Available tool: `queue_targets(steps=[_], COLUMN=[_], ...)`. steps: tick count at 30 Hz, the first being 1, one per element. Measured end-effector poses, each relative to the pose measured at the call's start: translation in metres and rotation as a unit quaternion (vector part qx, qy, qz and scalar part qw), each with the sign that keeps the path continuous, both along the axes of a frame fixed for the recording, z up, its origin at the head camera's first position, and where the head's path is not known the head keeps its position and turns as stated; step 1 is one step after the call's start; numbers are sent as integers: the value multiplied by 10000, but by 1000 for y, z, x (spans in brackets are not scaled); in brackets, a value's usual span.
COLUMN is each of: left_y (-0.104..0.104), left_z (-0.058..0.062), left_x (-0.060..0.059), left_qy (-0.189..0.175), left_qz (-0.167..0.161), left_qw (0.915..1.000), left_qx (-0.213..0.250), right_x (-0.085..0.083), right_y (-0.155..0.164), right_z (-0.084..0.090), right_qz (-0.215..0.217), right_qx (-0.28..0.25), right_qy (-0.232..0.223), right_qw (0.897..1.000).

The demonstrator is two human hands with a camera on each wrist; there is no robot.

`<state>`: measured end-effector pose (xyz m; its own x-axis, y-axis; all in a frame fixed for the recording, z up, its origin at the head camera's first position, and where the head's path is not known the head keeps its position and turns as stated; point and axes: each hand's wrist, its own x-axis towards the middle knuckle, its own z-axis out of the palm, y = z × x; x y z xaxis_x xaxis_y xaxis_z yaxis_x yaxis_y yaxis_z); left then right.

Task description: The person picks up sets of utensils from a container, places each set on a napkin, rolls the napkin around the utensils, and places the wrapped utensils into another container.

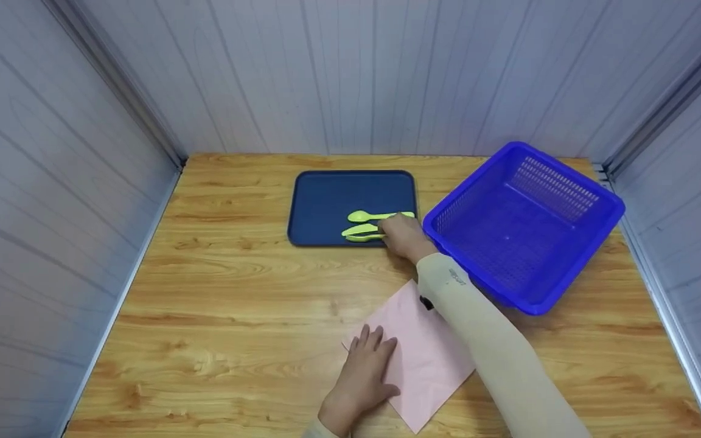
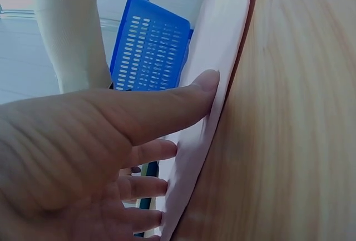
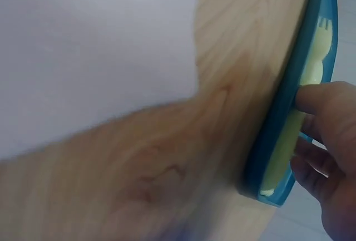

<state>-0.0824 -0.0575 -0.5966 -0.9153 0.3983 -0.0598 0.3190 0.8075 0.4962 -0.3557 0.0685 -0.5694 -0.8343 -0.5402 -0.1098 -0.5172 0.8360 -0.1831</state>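
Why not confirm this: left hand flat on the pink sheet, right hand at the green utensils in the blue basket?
Wrong place: the head view shows the green utensils on the dark tray, not in the blue basket. The left hand does lie flat on the pink sheet.

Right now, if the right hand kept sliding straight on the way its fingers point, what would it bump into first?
The right hand points leftward across the dark tray, already at the green utensils. It would likely push those first, then the tray's bare floor and far rim.

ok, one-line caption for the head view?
Right hand at green utensils on navy tray; left hand flat on pink napkin, blue basket alongside.
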Motion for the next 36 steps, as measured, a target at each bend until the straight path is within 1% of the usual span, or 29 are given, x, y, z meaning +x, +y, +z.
queue_targets(steps=[4, 7, 10, 13, 16, 20, 23, 27, 30, 32, 36], left_y=[0, 0, -1, -1, -1, -2, -3, -3, -3, -2, 2], left_z=[-1, -1, -1, 1, 2, 4, 4, 1, 1, 3, 3], left_x=[2, 3, 3, 3, 2, 1, 0, 0, 0, -1, -1], left_qy=[14, 93, 138, 104, 49, -21, -4, 83, 32, -75, -169], left_qz=[-50, -58, -65, -104, -129, -115, -119, -109, -81, -77, -114], left_qw=[10000, 9999, 9999, 9999, 9999, 9999, 9999, 9999, 9999, 9999, 9997], left_qx=[4, -16, -12, 12, 45, 34, -5, -23, -53, -84, -122], right_x=[10, 21, 37, 55, 76, 106, 128, 154, 168, 177, 190], right_y=[3, 3, 3, 4, 6, 9, 14, 19, 19, 18, 16], right_z=[1, 9, 17, 22, 23, 20, 16, 6, -2, -7, -15], right_qz=[26, 21, -8, -61, -200, -470, -661, -913, -1143, -1302, -1673], right_qx=[-56, -234, -461, -762, -1147, -1588, -1808, -1828, -1675, -1587, -1377], right_qy=[258, 419, 644, 843, 767, 705, 893, 1471, 1847, 1922, 1864], right_qw=[9996, 9988, 9969, 9935, 9902, 9837, 9772, 9678, 9616, 9596, 9583])
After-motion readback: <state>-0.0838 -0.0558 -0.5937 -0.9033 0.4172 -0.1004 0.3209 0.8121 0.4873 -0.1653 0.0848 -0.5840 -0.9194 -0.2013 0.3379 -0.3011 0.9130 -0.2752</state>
